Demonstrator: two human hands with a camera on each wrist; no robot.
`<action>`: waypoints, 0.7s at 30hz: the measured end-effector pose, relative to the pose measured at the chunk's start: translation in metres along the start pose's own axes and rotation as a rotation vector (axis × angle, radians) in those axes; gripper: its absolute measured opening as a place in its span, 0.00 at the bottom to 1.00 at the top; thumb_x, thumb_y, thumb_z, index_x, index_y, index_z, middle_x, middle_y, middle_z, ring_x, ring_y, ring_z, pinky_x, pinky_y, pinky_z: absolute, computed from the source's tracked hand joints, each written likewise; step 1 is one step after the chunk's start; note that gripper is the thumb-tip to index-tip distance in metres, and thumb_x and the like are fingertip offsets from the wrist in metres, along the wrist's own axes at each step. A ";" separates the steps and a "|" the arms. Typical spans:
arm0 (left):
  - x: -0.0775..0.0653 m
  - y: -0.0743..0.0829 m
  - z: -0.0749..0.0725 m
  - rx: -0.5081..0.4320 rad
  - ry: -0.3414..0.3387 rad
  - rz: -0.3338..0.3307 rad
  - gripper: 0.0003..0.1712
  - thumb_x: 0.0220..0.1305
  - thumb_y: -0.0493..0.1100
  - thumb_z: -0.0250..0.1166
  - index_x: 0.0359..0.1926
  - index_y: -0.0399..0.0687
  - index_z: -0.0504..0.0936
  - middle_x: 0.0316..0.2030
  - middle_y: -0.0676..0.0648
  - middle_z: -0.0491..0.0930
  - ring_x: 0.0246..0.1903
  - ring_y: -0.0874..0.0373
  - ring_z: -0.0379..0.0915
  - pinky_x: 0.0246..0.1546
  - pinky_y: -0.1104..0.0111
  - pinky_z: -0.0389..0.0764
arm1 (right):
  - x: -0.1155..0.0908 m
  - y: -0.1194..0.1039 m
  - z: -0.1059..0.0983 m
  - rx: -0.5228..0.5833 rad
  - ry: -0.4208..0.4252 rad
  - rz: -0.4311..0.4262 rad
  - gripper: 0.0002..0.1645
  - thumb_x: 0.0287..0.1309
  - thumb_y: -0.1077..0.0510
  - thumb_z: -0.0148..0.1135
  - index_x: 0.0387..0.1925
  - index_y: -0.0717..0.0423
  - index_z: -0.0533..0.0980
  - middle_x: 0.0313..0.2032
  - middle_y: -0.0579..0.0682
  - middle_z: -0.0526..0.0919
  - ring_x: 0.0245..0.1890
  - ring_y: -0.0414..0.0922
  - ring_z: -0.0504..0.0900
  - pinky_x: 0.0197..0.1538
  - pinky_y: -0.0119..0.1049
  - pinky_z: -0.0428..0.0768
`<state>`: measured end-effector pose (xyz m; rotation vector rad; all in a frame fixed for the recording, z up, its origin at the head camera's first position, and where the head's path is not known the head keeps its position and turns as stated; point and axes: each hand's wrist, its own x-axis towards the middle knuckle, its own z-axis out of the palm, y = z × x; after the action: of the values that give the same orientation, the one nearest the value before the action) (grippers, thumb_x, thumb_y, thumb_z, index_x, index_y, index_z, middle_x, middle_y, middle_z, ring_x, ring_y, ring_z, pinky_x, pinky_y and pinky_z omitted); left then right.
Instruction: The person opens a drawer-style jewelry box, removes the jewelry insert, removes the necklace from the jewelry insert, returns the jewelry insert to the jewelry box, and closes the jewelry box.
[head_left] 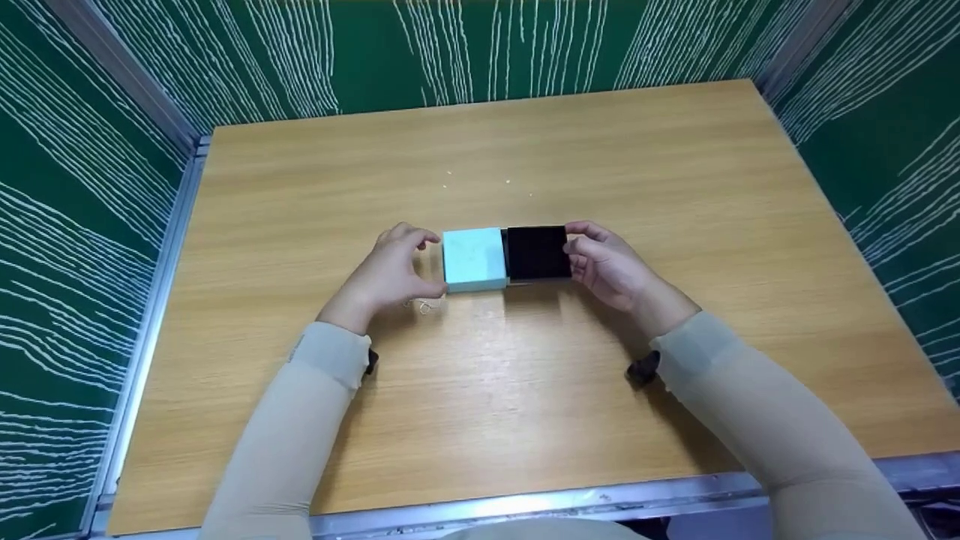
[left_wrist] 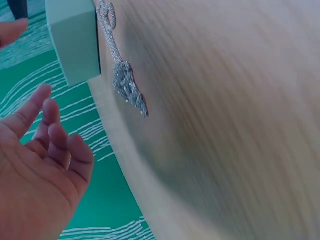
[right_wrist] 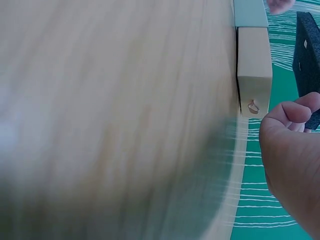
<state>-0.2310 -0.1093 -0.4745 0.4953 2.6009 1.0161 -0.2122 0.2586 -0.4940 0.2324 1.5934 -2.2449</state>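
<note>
A turquoise box (head_left: 474,259) lies on the table, and a pale drawer (right_wrist: 254,57) is slid out of its right end. Above that drawer my right hand (head_left: 611,270) pinches a black foam pad (head_left: 538,252) by its right edge; small slits show on the pad (right_wrist: 307,55) in the right wrist view. My left hand (head_left: 394,270) curves loosely around the box's left end, holding nothing. From the left wrist, a gap shows between its fingers (left_wrist: 32,110) and the turquoise box (left_wrist: 75,45). A silvery cord with a tassel (left_wrist: 127,85) lies by the box's left end.
The wooden table (head_left: 480,420) has a metal rail (head_left: 540,506) along its front edge. Green panels with white streaks (head_left: 367,52) stand at the back and both sides. Tiny pale specks (head_left: 508,181) lie behind the box.
</note>
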 end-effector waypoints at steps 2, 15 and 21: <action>0.004 0.002 0.003 0.023 -0.003 -0.010 0.55 0.59 0.56 0.86 0.83 0.52 0.72 0.74 0.45 0.69 0.75 0.45 0.61 0.76 0.45 0.75 | 0.001 0.001 -0.001 0.004 0.008 -0.005 0.18 0.77 0.70 0.51 0.58 0.48 0.71 0.28 0.39 0.76 0.26 0.35 0.74 0.36 0.28 0.73; 0.018 0.002 0.007 0.119 -0.014 -0.041 0.58 0.57 0.62 0.88 0.84 0.57 0.72 0.72 0.46 0.68 0.71 0.46 0.59 0.76 0.46 0.73 | 0.008 0.001 -0.007 -0.034 0.024 -0.011 0.19 0.75 0.70 0.52 0.60 0.49 0.70 0.30 0.40 0.79 0.28 0.36 0.76 0.38 0.29 0.74; 0.021 0.004 0.006 0.121 -0.022 -0.044 0.57 0.58 0.62 0.87 0.83 0.56 0.72 0.71 0.46 0.69 0.71 0.45 0.59 0.76 0.47 0.73 | 0.013 -0.003 -0.010 -0.064 0.028 -0.013 0.19 0.75 0.70 0.54 0.61 0.51 0.70 0.31 0.41 0.80 0.29 0.37 0.78 0.40 0.31 0.77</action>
<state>-0.2466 -0.0938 -0.4789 0.4731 2.6527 0.8393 -0.2264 0.2661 -0.4992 0.2382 1.6831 -2.2049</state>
